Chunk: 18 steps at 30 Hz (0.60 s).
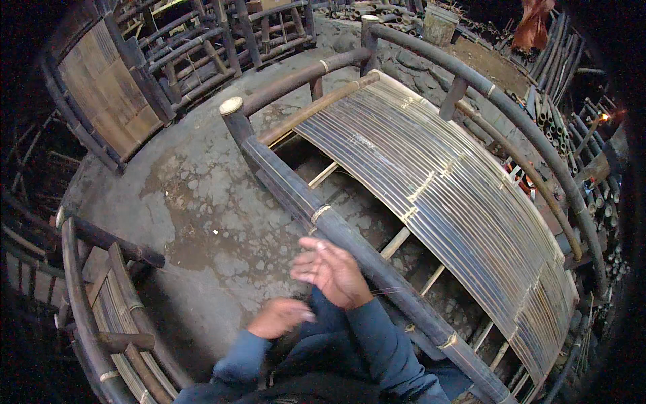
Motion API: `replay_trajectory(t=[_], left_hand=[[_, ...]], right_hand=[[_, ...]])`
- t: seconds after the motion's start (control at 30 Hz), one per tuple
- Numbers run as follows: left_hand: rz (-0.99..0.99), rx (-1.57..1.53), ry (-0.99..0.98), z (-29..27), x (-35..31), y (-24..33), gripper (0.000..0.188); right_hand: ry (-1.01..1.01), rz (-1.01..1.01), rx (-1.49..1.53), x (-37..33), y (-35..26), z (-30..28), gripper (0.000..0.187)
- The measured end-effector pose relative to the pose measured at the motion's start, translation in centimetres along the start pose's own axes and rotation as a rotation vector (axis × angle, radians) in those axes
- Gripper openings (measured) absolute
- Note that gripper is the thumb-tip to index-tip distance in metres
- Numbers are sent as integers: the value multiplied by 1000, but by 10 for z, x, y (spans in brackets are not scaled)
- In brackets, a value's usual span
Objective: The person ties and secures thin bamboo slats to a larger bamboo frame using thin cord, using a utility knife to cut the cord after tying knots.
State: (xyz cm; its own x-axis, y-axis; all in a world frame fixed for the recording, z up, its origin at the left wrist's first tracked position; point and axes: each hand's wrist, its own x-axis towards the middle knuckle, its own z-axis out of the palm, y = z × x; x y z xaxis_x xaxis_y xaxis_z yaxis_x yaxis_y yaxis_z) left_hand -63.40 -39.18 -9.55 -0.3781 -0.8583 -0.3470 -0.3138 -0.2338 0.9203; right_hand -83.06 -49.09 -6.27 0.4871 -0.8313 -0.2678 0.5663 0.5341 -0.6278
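Note:
My right hand point(331, 273) is raised beside the dark front pole point(356, 242) of a bamboo bench, palm partly turned up. Its fingers are loosely bent and apart, and I make out nothing held in them. Lower and to the left, my left hand point(281, 318) points toward the right wrist; its fingers are blurred. Faint thin strands show near both hands, but I cannot tell whether either hand holds them. Pale bindings point(321, 213) wrap the front pole. Beyond it lies the bench's slatted bamboo seat point(437, 175), with a gap over crosspieces between pole and slats.
A bamboo railing point(464, 71) curves along the bench's far side. Another bamboo seat point(121, 330) stands at lower left. A woven panel point(108, 87) and bamboo frames are at upper left. Cut poles point(552, 121) and a bucket point(441, 25) lie beyond. The floor point(202, 202) is rough concrete.

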Motion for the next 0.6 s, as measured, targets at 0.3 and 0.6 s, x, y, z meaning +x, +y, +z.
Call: replay_trajectory(t=[0.3,0.6], left_hand=[[-1000,960,986,-325,-97,-243,30],[-616,732,284,-380,29,-200,28]], right_hand=[[558,-236,-799,-155,-100,-79,19],[799,-426,-812,-216,-80,-53,22]])
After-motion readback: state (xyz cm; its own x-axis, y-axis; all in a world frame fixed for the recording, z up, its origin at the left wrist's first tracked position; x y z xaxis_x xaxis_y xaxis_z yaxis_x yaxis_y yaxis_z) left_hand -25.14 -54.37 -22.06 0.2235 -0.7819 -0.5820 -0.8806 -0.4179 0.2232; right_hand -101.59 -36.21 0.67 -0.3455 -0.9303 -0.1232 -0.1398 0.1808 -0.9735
